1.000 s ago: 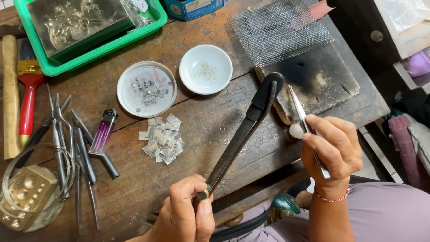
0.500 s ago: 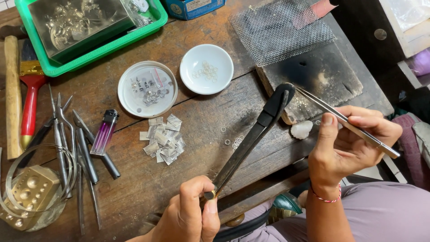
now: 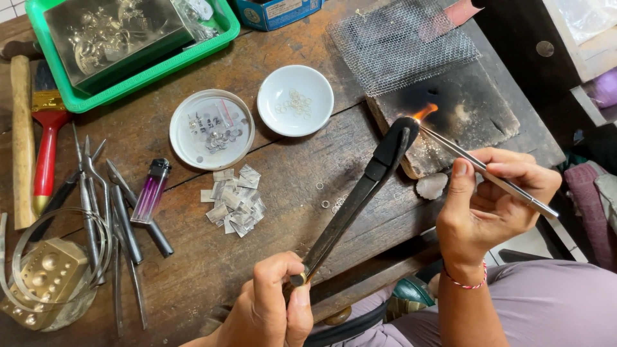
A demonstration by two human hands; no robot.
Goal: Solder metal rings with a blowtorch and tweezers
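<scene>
My left hand (image 3: 273, 308) grips the lower end of a long black torch (image 3: 360, 193) that slants up to the right. A small orange flame (image 3: 425, 112) burns at its tip, over a charred soldering block (image 3: 472, 112). My right hand (image 3: 491, 193) holds slim metal tweezers (image 3: 479, 168) whose points reach into the flame at the block's near left edge. What the tweezer points hold is too small to tell. A pale stone-like lump (image 3: 432, 185) lies just below the block.
A wire mesh (image 3: 402, 42) leans behind the block. A white dish of tiny rings (image 3: 295, 100), a round lid with small bits (image 3: 211, 128), cut metal squares (image 3: 234, 200), a purple lighter (image 3: 150, 191), pliers and tools (image 3: 106, 212), a red-handled brush (image 3: 45, 138), a green tray (image 3: 132, 61) crowd the wooden bench.
The torch tip swung right to the block and a flame now shows. My right hand turned the tweezers from upright to pointing left into the flame.
</scene>
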